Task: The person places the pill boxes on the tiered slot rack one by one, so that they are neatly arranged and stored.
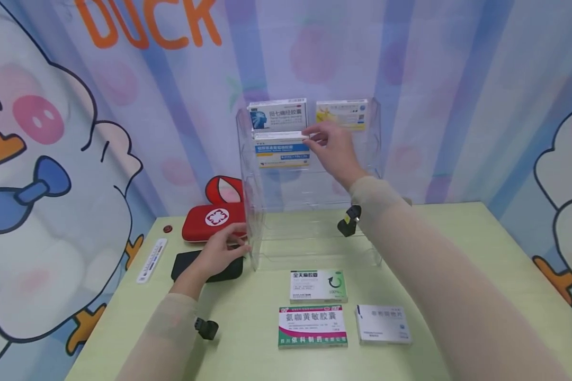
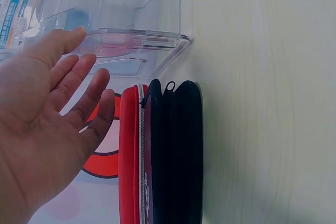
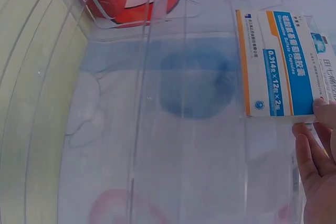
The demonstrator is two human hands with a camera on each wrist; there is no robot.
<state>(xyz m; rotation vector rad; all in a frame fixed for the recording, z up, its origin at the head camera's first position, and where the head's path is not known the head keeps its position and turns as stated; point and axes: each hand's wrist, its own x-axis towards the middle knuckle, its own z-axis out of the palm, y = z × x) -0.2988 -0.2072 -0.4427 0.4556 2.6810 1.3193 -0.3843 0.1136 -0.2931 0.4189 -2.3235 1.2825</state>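
Observation:
My right hand (image 1: 332, 151) pinches the right end of a white, blue and orange medicine box (image 1: 282, 150) at the clear acrylic rack (image 1: 310, 243). In the right wrist view, the thumb lies on the front corner of the box (image 3: 281, 66), with fingers behind it. On the tier above stand a white capsule box with a blue head picture (image 1: 280, 117) and a white and yellow box (image 1: 341, 114). My left hand (image 1: 221, 251) is at the rack's left side, fingers loosely spread and holding nothing; whether its thumb touches the rack, I cannot tell.
Before the rack lie a white-green box (image 1: 317, 286), a pink-green box (image 1: 312, 326) and a white box (image 1: 383, 324). Left of it are a red zip case (image 1: 214, 221), a black case (image 1: 183, 263), a white strip (image 1: 151, 260) and a small red disc (image 1: 168, 229). A patterned curtain hangs behind.

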